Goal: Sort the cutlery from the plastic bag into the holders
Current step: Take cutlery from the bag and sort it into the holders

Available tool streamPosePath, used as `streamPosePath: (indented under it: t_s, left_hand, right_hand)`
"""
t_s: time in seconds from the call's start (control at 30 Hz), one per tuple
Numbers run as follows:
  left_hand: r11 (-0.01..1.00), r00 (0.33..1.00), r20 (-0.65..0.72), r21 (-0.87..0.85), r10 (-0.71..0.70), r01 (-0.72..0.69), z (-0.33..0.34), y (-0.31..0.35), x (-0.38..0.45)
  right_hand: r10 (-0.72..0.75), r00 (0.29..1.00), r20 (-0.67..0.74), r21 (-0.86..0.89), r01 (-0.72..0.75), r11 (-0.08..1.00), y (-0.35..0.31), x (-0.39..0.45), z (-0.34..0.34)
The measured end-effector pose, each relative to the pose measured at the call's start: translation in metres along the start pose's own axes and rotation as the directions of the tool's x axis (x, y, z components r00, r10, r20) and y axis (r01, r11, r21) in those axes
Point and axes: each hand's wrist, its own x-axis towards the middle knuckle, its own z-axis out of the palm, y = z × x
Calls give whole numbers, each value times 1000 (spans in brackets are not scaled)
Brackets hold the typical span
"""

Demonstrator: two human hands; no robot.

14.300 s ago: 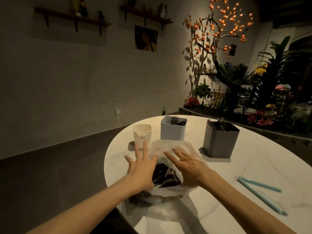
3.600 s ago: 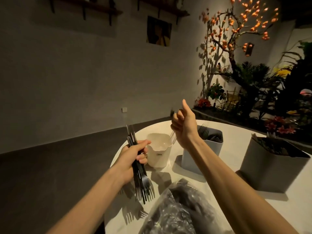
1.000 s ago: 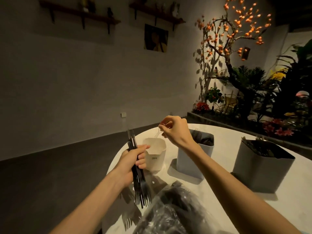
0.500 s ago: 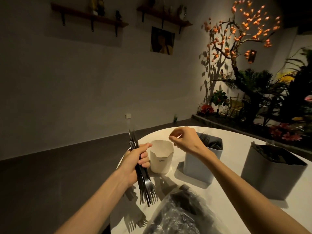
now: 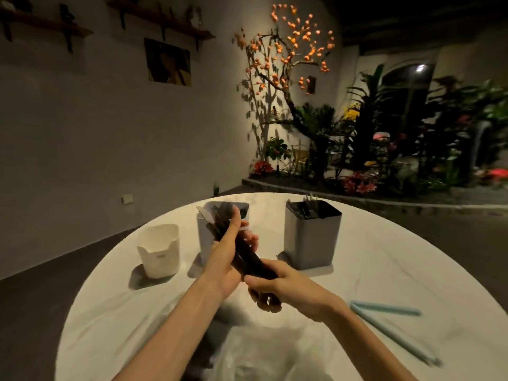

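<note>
While both hands grip black cutlery bundle, left hand & right hand: align handles, then drop into pale-grey holder.

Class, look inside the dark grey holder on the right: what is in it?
Dark cutlery stands inside the dark grey holder, some tips above its rim. Its walls hide the lower parts, so type and count stay unclear.

small dark mark on the white holder, too blurred to read, no other text
</note>
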Motion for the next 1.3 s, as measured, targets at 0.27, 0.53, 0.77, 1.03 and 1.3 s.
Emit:
streamPosePath:
  t_s: [0.27,0.53,0.77,1.03,1.3]
  left_hand:
    - [975,946,243,-10,-214,223,3,-79,8]
    - [946,905,284,159,-317,282,-20,-99,12]
    - [957,959,210,256,-192,135,-24,-104,17]
    - [972,983,151,225,-105,69,-26,-102,16]
    - [964,972,198,256,-129,76,-26,-101,13]
  right_hand:
    - [100,993,-61,355,-72,932,61,-33,-43]
    - [19,975,-220,249,37,968,73,-32,-40]
    - [23,927,-373,114,22,993,86,-17,-36]
    - [-69,798,-599,-92,18,996,83,-24,-45]
    - [-17,822,-569,38,47,998,79,-30,-50]
